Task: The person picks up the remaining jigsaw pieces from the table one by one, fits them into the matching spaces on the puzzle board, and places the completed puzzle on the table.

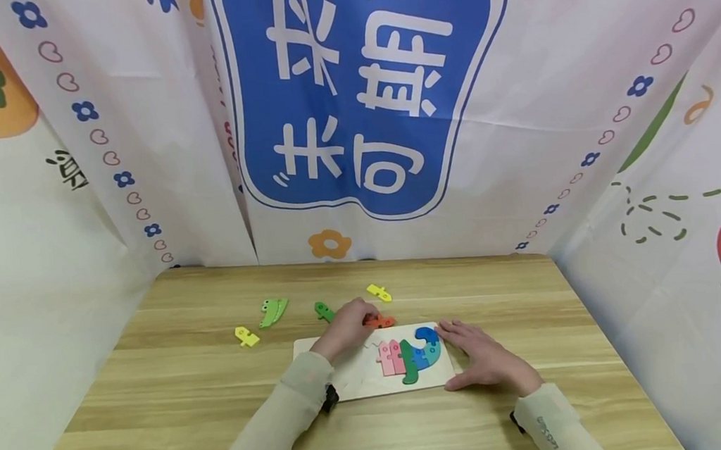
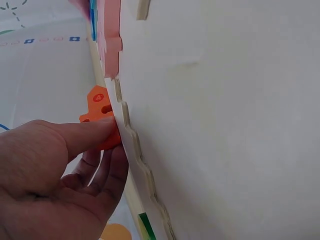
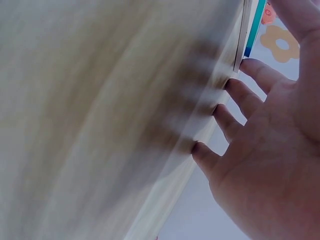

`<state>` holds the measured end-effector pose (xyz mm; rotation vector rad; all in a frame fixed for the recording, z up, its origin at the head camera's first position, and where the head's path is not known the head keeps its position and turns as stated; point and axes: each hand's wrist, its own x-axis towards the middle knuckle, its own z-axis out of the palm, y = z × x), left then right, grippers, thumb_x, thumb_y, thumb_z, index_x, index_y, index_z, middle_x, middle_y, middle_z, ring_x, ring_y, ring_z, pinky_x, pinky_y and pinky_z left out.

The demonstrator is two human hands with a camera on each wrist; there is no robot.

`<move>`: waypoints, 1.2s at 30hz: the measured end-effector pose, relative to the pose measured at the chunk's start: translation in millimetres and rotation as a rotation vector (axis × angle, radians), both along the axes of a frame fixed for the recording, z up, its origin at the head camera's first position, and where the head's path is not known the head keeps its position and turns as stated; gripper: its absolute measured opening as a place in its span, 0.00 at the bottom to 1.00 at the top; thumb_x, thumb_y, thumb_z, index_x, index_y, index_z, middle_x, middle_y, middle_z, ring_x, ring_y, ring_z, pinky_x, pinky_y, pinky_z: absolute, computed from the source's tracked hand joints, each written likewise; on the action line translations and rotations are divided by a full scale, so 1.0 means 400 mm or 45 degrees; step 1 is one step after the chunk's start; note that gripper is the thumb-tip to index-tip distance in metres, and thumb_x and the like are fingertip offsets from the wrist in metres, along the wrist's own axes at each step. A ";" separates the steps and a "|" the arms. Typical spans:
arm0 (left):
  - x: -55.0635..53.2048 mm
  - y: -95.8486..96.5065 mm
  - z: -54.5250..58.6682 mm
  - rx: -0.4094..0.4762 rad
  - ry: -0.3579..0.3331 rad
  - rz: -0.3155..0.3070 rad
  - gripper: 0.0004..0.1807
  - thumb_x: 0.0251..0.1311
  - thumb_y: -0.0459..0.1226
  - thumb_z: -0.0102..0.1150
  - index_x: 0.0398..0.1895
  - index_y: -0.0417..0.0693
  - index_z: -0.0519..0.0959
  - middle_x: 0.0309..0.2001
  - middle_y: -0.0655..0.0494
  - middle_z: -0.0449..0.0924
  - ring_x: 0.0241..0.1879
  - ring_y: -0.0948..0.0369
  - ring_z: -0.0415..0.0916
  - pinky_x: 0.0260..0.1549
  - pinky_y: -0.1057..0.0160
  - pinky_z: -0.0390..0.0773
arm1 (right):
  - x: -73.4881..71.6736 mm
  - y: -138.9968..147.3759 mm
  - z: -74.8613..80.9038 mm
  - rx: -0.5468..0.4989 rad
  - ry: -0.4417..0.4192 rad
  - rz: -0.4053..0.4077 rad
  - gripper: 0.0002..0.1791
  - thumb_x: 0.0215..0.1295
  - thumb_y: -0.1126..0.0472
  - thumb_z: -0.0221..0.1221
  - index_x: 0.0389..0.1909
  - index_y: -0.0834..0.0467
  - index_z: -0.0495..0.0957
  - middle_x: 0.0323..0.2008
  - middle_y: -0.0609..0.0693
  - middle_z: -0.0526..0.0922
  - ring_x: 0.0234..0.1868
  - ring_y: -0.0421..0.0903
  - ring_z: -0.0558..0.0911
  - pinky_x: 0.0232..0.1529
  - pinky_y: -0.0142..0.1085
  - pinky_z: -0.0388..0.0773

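Observation:
My left hand [image 1: 346, 327] pinches an orange puzzle piece [image 1: 382, 321] between thumb and fingers, just beyond the far edge of a pale wooden puzzle board [image 1: 357, 383]. In the left wrist view, this orange piece [image 2: 98, 97] bears a 4 and stands beside the board's wavy recess edge. Several pieces lie in the board: pink pieces [image 1: 391, 358], a curved green piece [image 1: 409, 364] and a blue curl [image 1: 432, 346]. At the board's right end rests my right hand [image 1: 488, 357], thumb and fingers spread. The right wrist view shows its fingertips [image 3: 200, 148] on the table.
Loose pieces lie beyond the board on the wooden table [image 1: 178, 409]: a green crocodile head [image 1: 273, 311], a dark green piece [image 1: 324, 311], one yellow piece [image 1: 246, 336] at left and another yellow piece [image 1: 379, 293] at the back. Printed cloth [image 1: 208, 223] hangs behind the table.

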<state>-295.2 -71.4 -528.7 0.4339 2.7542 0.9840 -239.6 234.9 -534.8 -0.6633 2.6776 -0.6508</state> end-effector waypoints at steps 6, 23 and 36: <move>0.006 0.004 0.004 0.089 0.022 0.049 0.05 0.68 0.33 0.65 0.44 0.50 0.86 0.41 0.57 0.79 0.40 0.59 0.74 0.44 0.60 0.81 | -0.001 0.002 0.001 -0.007 0.003 0.006 0.59 0.52 0.36 0.75 0.81 0.54 0.59 0.82 0.56 0.55 0.83 0.64 0.49 0.80 0.65 0.43; 0.041 -0.096 -0.001 0.827 -0.255 -0.077 0.32 0.72 0.26 0.57 0.77 0.48 0.64 0.51 0.41 0.70 0.43 0.54 0.82 0.51 0.51 0.87 | -0.002 0.002 -0.001 0.017 0.008 0.001 0.60 0.52 0.36 0.75 0.81 0.53 0.58 0.82 0.55 0.55 0.83 0.63 0.50 0.79 0.65 0.45; 0.061 -0.107 0.022 0.894 -0.362 -0.100 0.33 0.66 0.29 0.65 0.73 0.55 0.70 0.50 0.40 0.73 0.45 0.47 0.86 0.52 0.49 0.87 | -0.004 0.002 -0.007 0.002 0.010 0.003 0.60 0.52 0.36 0.76 0.81 0.55 0.59 0.82 0.56 0.55 0.82 0.63 0.50 0.80 0.65 0.45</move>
